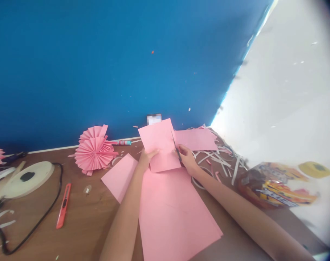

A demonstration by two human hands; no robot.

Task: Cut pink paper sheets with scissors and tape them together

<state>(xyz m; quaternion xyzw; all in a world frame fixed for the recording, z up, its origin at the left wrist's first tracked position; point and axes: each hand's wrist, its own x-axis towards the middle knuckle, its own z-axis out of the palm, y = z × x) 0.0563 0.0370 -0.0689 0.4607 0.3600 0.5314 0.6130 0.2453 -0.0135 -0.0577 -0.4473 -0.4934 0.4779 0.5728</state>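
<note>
A pink sheet of paper (161, 145) is held up above the table, pinched at its left side by my left hand (147, 158). My right hand (187, 157) grips a pair of dark-handled scissors (178, 150), with the blades at the sheet's right edge. How far the blades are apart is hard to make out. Under my hands lies a larger pink paper stack (170, 214). Another pink piece (122, 177) lies beside my left forearm, and a further pink piece (196, 139) lies flat beyond my right hand.
Folded pink paper fans (95, 154) stand at the back left, near a glue stick tube (123, 143). A red box cutter (63, 206), a black cord (36, 232) and a white tape roll (31, 179) lie left. Paper strips (216, 159) and a plastic packet (276, 186) are right.
</note>
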